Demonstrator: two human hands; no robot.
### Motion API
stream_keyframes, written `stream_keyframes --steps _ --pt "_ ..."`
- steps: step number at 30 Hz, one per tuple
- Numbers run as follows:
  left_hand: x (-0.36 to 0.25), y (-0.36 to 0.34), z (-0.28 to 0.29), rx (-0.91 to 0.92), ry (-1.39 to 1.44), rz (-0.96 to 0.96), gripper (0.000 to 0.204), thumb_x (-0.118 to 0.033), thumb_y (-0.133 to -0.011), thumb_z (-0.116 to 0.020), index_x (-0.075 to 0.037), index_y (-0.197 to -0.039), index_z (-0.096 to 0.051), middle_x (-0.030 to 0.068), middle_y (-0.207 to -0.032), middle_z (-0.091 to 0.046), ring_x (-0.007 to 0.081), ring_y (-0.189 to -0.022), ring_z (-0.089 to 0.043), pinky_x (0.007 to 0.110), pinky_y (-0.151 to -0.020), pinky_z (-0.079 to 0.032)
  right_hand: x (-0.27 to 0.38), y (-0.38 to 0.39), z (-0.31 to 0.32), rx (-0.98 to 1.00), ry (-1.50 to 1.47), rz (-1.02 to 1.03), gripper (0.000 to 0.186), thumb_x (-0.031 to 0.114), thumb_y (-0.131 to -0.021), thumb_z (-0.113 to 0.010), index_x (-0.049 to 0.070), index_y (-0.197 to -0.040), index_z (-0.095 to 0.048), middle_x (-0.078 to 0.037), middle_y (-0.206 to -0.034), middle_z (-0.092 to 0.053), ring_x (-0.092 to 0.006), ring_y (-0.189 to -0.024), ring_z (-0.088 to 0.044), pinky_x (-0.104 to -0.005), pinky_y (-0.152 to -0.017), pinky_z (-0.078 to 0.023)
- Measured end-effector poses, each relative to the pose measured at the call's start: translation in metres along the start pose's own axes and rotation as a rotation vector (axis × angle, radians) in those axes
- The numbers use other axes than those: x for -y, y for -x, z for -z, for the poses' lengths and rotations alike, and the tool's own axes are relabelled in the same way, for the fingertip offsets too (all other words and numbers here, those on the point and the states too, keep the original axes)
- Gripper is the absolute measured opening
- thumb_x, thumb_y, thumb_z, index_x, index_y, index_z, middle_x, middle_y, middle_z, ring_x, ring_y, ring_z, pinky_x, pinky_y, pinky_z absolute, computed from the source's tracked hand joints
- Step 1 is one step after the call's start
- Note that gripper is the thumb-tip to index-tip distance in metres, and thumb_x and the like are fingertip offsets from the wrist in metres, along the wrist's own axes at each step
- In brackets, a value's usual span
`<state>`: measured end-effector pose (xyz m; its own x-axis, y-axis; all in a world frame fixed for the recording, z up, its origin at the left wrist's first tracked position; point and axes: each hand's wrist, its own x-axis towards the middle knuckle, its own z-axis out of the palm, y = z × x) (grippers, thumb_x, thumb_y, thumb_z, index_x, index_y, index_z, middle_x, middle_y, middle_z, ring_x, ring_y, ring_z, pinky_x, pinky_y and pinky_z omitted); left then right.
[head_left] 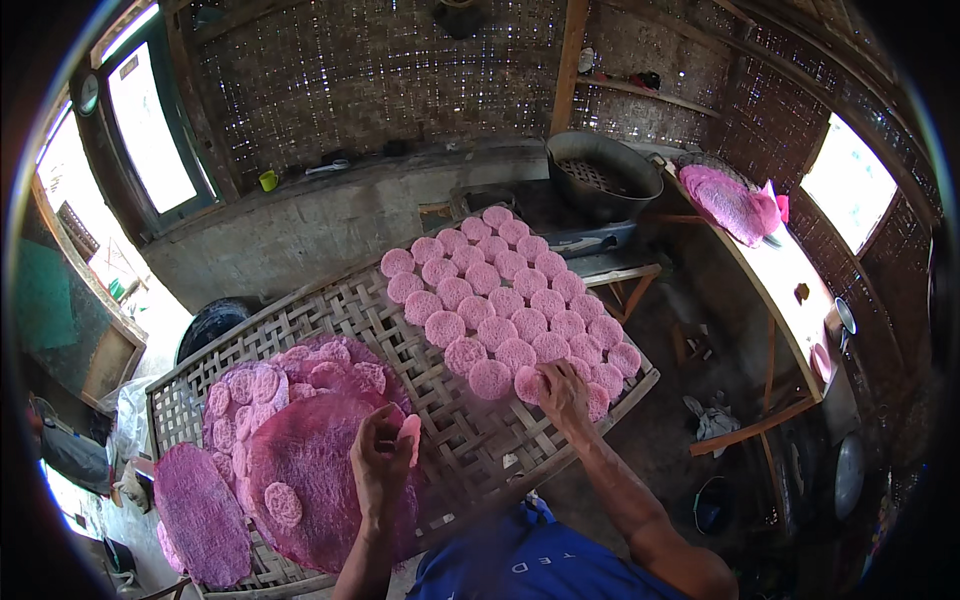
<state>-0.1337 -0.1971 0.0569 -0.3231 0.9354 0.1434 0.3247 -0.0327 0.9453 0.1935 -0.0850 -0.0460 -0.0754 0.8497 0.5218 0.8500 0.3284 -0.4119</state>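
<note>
My left hand (378,462) is closed on a thin pink cracker disc (410,437), held on edge above the pink-stained round sheets. My right hand (563,392) has its fingertips closed at a round pink cracker disc (528,384) on the near side of the laid-out discs. Rows of similar lacy discs (505,300) cover the right part of a woven bamboo rack (345,305). A magenta round sheet (325,455) lies under my left hand with a single disc (283,504) on it. Behind it, more discs (238,390) sit piled on another sheet.
An oval magenta sheet (203,515) lies at the rack's left corner. Beyond the rack, a large dark pot (605,180) stands by a ledge with a yellow-green cup (268,180). More pink sheets (725,205) rest on a side table (790,285) at right.
</note>
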Motion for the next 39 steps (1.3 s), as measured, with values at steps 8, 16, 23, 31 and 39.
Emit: stream_keyframes --steps 8,16,23,31,39 --pt "0.003 0.007 0.001 -0.014 0.007 0.044 0.047 -0.003 -0.088 -0.076 -0.005 -0.134 -0.068 0.0073 -0.102 -0.073 0.0165 -0.087 -0.070 0.032 -0.080 -0.058 -0.011 -0.001 -0.004 -0.042 -0.079 -0.023 0.022 0.014 -0.092 -0.074 0.011 -0.113 -0.071 -0.012 -0.104 -0.071 -0.0361 -0.094 -0.072 -0.0488 -0.083 -0.058" --pt "-0.003 0.012 -0.023 -0.068 -0.003 -0.033 0.039 -0.003 -0.090 -0.078 -0.005 -0.129 -0.069 0.0068 -0.099 -0.072 0.0150 -0.081 -0.068 0.032 -0.073 -0.057 0.020 -0.010 0.014 -0.084 0.019 -0.067 0.027 0.021 -0.098 -0.073 0.006 -0.121 -0.072 -0.012 -0.109 -0.071 -0.0296 -0.092 -0.072 -0.0394 -0.077 -0.058" --pt "-0.022 0.034 -0.054 0.491 -0.176 -0.304 0.059 -0.002 -0.082 -0.085 -0.008 -0.138 -0.067 0.0154 -0.129 -0.071 0.0277 -0.115 -0.071 0.038 -0.098 -0.057 0.082 0.036 -0.011 0.707 -1.234 -0.774 0.037 0.033 -0.105 -0.068 0.003 -0.127 -0.070 -0.006 -0.103 -0.075 -0.0141 -0.088 -0.072 -0.0326 -0.076 -0.059" --pt "0.054 0.055 0.090 -0.171 -0.503 -0.251 0.055 -0.008 -0.088 -0.077 -0.003 -0.141 -0.065 0.0203 -0.145 -0.064 0.0393 -0.143 -0.054 0.055 -0.120 -0.041 0.043 0.037 -0.027 0.242 -0.399 -0.242 0.038 0.018 -0.089 -0.080 0.004 -0.123 -0.071 -0.016 -0.111 -0.077 -0.0389 -0.098 -0.074 -0.0454 -0.086 -0.060" --pt "0.123 0.098 0.179 -0.262 -0.789 0.137 0.052 -0.012 -0.099 -0.068 0.000 -0.149 -0.060 0.0237 -0.158 -0.053 0.0426 -0.150 -0.045 0.051 -0.125 -0.034 0.077 0.021 0.006 0.016 -0.010 -0.134 0.051 0.015 -0.081 -0.087 0.012 -0.128 -0.068 -0.010 -0.123 -0.066 -0.0370 -0.111 -0.065 -0.0499 -0.095 -0.053"
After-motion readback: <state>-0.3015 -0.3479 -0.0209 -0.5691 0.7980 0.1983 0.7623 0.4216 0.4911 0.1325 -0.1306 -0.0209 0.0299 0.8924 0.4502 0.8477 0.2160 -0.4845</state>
